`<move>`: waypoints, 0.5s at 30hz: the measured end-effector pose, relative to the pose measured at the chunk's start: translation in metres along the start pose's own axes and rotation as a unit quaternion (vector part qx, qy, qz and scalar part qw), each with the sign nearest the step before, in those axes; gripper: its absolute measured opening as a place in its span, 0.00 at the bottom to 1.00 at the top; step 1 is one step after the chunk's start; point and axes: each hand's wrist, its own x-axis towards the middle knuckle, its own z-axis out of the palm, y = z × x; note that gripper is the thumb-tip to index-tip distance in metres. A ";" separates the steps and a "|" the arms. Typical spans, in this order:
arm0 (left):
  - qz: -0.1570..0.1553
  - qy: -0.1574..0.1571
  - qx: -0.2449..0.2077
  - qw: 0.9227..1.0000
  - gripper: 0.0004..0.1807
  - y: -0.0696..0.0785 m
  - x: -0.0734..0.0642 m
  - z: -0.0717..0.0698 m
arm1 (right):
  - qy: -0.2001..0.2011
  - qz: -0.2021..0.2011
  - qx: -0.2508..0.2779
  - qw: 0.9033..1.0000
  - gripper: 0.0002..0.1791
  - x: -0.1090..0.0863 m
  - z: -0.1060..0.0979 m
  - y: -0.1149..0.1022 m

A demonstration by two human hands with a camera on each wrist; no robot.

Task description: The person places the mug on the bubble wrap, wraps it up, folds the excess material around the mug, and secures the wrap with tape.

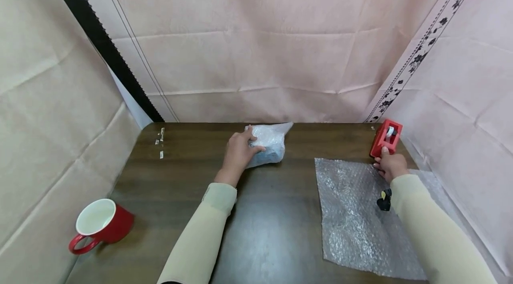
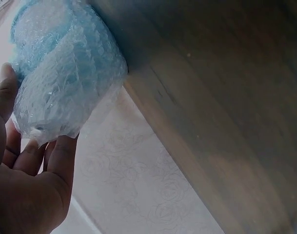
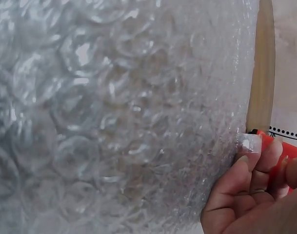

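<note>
My left hand (image 1: pixel 239 150) grips the near left side of a bubble-wrapped bundle (image 1: pixel 272 141) at the table's back edge. The bundle shows light blue through the clear wrap (image 2: pixel 70 73), and the left thumb and fingers (image 2: pixel 63 156) lie around one end of it. At the back right, my right hand (image 1: pixel 390 164) holds the near end of a red tape dispenser (image 1: pixel 386 138) with curled fingers. A short piece of clear tape (image 3: pixel 249 143) lies over one right fingertip. A white tape roll (image 1: pixel 390 131) sits inside the dispenser.
A flat sheet of bubble wrap (image 1: pixel 356 226) lies under the right forearm. A red mug (image 1: pixel 116 226) with a white inside stands at the front left. Small tape bits (image 1: pixel 161 154) stick to the table at the back left. Pale cloth (image 1: pixel 280 61) walls surround the table.
</note>
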 end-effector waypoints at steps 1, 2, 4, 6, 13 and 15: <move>0.000 -0.001 0.000 1.000 0.50 0.000 -0.001 0.000 | -0.001 0.003 0.004 1.000 0.35 0.000 0.000 0.001; 0.000 -0.001 0.000 1.000 0.50 -0.001 -0.002 0.001 | -0.002 0.006 0.007 1.000 0.35 0.000 0.000 0.002; 0.001 -0.001 0.003 1.000 0.50 -0.001 -0.003 0.001 | 0.001 0.012 0.014 1.000 0.36 -0.001 0.000 0.002; 0.003 0.001 0.003 1.000 0.50 -0.002 -0.004 0.002 | 0.002 0.012 0.019 1.000 0.35 -0.001 0.000 0.003; 0.013 0.014 -0.001 1.000 0.40 -0.004 -0.001 0.002 | 0.015 0.001 0.019 1.000 0.35 -0.002 0.003 0.001; 0.012 0.014 -0.001 1.000 0.39 -0.004 0.000 0.002 | 0.021 0.003 0.013 1.000 0.38 -0.002 0.004 0.000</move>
